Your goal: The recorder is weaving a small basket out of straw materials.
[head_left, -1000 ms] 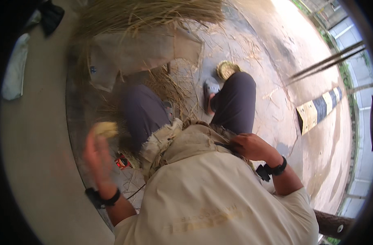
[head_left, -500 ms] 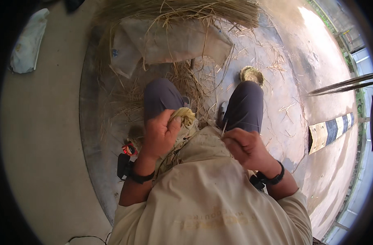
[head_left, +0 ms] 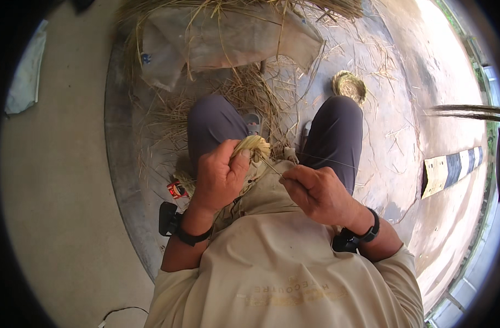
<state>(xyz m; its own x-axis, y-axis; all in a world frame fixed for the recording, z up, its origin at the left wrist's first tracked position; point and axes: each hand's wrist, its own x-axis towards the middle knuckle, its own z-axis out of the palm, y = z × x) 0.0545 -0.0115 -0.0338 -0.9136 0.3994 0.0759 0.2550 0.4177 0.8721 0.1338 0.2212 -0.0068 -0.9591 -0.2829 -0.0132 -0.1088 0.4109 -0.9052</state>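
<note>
Between my knees, my left hand (head_left: 222, 177) is closed around a small pale-yellow coil of straw (head_left: 254, 145), its thumb pressed on the side. My right hand (head_left: 318, 194) grips a thin needle-like rod (head_left: 272, 167), which runs up to the coil. A fine thread (head_left: 337, 163) stretches rightward above the right hand. Beneath both hands lies rough beige cloth (head_left: 266, 194) over my lap. A small red object (head_left: 176, 191) sits beside my left leg among straw. What the right fingertips pinch apart from the rod is hidden.
A pile of long straw (head_left: 321, 8) lies at the top over a pale sack (head_left: 233, 41). A round straw basket (head_left: 359, 90) rests beyond my right knee. At the right are a striped barrier strip (head_left: 452, 168) and dark poles (head_left: 463, 112); at the left, a white bag (head_left: 25, 76).
My left hand has swung in from the left with the straw coil to between my knees. My right hand has moved up and inward, bringing the thin rod to the coil.
</note>
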